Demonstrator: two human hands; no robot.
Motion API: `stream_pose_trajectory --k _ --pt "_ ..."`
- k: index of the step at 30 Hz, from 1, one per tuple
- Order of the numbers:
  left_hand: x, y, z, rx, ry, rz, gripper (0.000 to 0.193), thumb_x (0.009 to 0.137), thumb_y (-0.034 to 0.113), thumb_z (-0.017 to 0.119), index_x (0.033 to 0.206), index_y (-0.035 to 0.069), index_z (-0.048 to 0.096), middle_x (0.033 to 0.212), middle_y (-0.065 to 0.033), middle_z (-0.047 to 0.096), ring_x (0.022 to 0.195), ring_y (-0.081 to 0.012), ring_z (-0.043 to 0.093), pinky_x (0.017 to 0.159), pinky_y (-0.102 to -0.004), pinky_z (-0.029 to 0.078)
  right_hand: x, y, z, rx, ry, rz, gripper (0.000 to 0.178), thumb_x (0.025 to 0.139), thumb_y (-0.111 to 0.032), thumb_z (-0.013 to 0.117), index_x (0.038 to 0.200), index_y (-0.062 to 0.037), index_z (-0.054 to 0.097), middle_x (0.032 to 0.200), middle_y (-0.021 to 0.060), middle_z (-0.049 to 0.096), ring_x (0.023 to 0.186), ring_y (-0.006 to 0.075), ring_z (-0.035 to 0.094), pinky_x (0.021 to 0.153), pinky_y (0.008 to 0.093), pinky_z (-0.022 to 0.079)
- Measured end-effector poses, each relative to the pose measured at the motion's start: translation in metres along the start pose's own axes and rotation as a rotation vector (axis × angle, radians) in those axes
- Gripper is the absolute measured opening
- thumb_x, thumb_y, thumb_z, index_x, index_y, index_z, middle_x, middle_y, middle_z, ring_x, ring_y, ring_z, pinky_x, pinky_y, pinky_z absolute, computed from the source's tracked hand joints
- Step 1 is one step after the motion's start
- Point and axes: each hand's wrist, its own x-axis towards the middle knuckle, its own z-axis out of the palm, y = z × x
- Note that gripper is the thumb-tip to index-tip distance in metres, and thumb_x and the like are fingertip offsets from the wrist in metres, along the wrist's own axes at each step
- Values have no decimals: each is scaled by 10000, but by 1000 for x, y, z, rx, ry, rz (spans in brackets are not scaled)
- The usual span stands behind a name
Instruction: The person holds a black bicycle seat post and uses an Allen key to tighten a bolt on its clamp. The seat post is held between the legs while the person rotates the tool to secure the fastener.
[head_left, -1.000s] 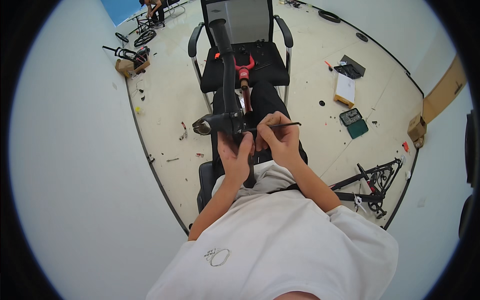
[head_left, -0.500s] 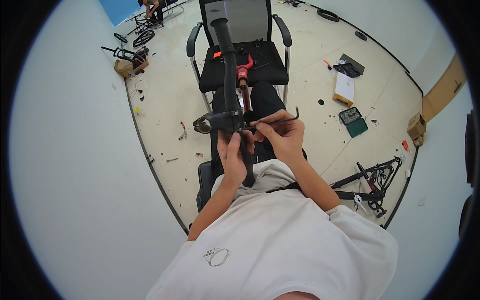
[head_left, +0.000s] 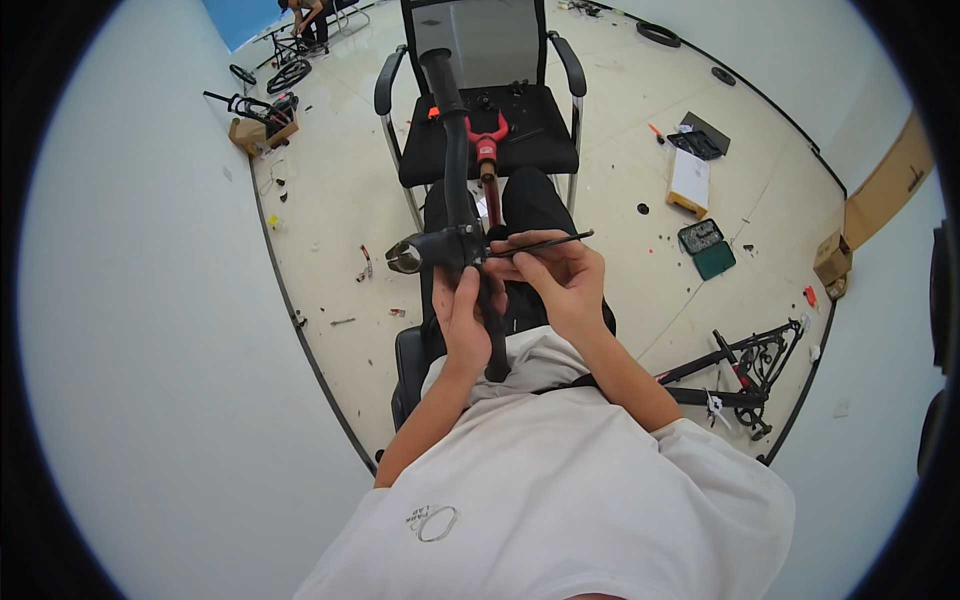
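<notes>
A black bicycle handlebar (head_left: 458,175) stands lengthwise over my lap, its lower end against my shirt. The black stem (head_left: 432,250) is on its middle, with the open clamp end pointing left. My left hand (head_left: 464,318) is closed around the bar just below the stem; some of its fingers are hidden behind the bar. To the right, my right hand (head_left: 570,285) pinches a thin black hex key (head_left: 562,241) between thumb and fingers. The key's inner end meets the stem's bolt side, and its other end sticks out to the right.
A black office chair (head_left: 420,155) faces me, with a red bicycle fork (head_left: 486,150) and small parts on its seat. At right lie a green case (head_left: 713,262), a white-topped box (head_left: 689,182) and a black bicycle frame (head_left: 735,395). Another person (head_left: 313,22) works far left.
The hex key has turned about its long axis, so its bent outer end no longer points up. My right fingers have shifted slightly; my left hand keeps its grip.
</notes>
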Motion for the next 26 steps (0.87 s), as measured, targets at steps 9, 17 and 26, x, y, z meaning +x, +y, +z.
stream_pose_trajectory --k 9,17,26 --pt "1 -1 4 -30 14 19 261 990 224 457 1195 61 449 900 -52 586 649 -123 548 557 -263 429 2 12 3 -95 71 -26 94 920 13 614 976 87 628 894 170 711 778 195 717 676 276 581" --pt "-1 -1 7 -18 48 -18 267 993 220 458 1209 64 442 900 -48 575 631 -106 533 563 -251 428 -2 13 8 11 85 -32 103 913 -6 637 880 22 544 898 163 703 684 162 697 601 263 565" --pt "0 -6 2 12 -37 22 326 991 234 467 1256 52 414 918 -67 583 622 -126 536 543 -252 434 4 17 -11 -87 39 14 214 897 -26 669 1052 59 549 918 174 708 747 207 715 668 283 589"
